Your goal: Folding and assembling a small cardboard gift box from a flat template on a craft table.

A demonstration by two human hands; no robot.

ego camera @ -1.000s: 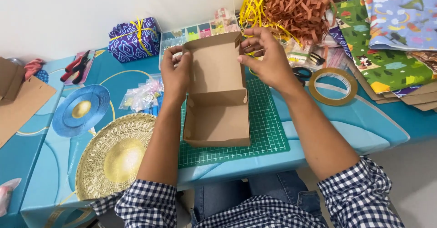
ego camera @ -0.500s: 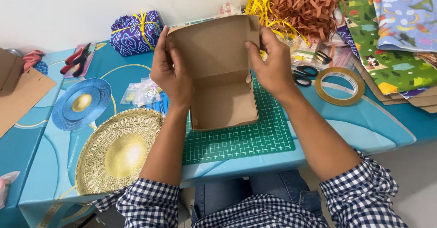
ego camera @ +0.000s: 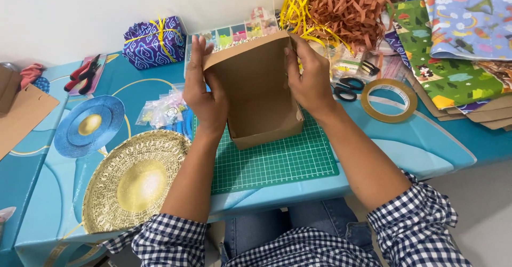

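Observation:
A brown cardboard box [ego camera: 258, 94] stands on the green cutting mat [ego camera: 277, 163], its lid folded down over the base. My left hand [ego camera: 205, 94] presses against the box's left side, fingers up along the lid edge. On the right side my right hand [ego camera: 308, 80] grips the lid and wall. Both hands hold the box between them.
A gold woven plate [ego camera: 133, 181] lies at the left, a blue plate [ego camera: 88, 126] behind it. A tape roll [ego camera: 389, 100] and scissors [ego camera: 346, 88] lie right of the box. Shredded paper [ego camera: 346, 3], wrapping sheets [ego camera: 458, 38], a wrapped purple gift [ego camera: 154, 40] and a bead organiser [ego camera: 237, 32] line the back.
The open box was lifted and tilted up, then its lid was folded down over the base. Both hands moved from the lid's top corners to the box's sides.

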